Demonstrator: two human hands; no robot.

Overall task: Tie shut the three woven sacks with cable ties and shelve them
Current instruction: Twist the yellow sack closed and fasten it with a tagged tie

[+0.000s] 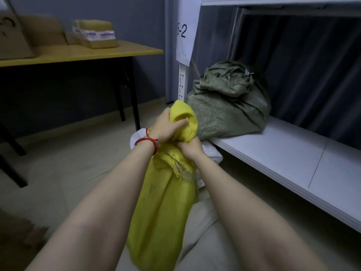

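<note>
Head view: yellow sack [162, 202], in front of the shelf [283, 153], neck gathered. Left hand [168, 128], fingers [180, 123] curled round the bunched top. Right hand [190, 148], gripping the neck just beneath. Green sack [226, 106], on the shelf, top apparently tied. White sack [214, 153], mostly hidden behind the yellow one. Table [88, 53], left, carrying boxes [95, 36].

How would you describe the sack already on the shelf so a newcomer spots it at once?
Start at the white shelving rack on the right, whose front post carries a paper label. On its low board, beside that post, sits the green woven sack. It alone is green and shelved; the yellow sack is off the shelf, nearer the camera.
</note>
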